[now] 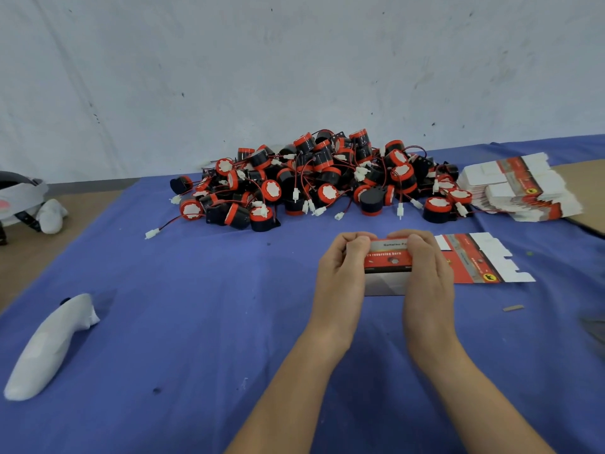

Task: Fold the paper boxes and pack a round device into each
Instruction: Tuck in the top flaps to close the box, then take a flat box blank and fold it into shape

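A red, grey and black paper box (388,267) is held between both hands over the blue cloth, its printed side facing me. My left hand (343,267) grips its left end with fingers curled over the top edge. My right hand (425,267) grips its right end the same way. Just right of the hands an unfolded flat box (481,260) lies on the cloth. Behind them is a big heap of round black-and-red devices (314,181) with red wires and white plugs. Whether a device is inside the held box is hidden.
A stack of flat boxes (520,191) sits at the back right beside a brown board (586,191). A white handle-shaped object (49,348) lies at the front left. White gear (23,201) rests at the far left. A blue cloth (196,306) covers the table.
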### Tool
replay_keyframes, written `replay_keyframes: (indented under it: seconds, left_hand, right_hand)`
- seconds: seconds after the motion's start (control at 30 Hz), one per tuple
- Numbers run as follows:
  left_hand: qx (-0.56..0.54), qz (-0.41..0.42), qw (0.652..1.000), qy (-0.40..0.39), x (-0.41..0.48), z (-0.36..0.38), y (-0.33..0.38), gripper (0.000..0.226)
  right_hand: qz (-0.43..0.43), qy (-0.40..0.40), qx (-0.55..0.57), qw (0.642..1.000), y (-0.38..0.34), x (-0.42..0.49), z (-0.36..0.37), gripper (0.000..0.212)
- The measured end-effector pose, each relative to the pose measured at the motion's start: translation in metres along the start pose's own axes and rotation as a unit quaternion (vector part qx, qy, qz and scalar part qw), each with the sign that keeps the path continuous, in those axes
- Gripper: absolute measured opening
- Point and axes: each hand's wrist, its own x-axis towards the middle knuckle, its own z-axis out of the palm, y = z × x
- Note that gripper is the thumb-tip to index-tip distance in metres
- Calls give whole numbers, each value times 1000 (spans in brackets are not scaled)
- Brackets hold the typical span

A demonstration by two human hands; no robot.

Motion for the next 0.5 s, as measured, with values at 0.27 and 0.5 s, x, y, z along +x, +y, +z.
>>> replay_keyframes:
  seconds: [0.27,0.5]
  left_hand:
    - [64,-96,983,-144,15,-7,-1,40]
    - [27,-92,993,-62,-4,37,9,36]
  right_hand:
    - [-70,16,-74,995,-7,12,-22,26]
    - [14,181,-32,983,-17,1,-72,37]
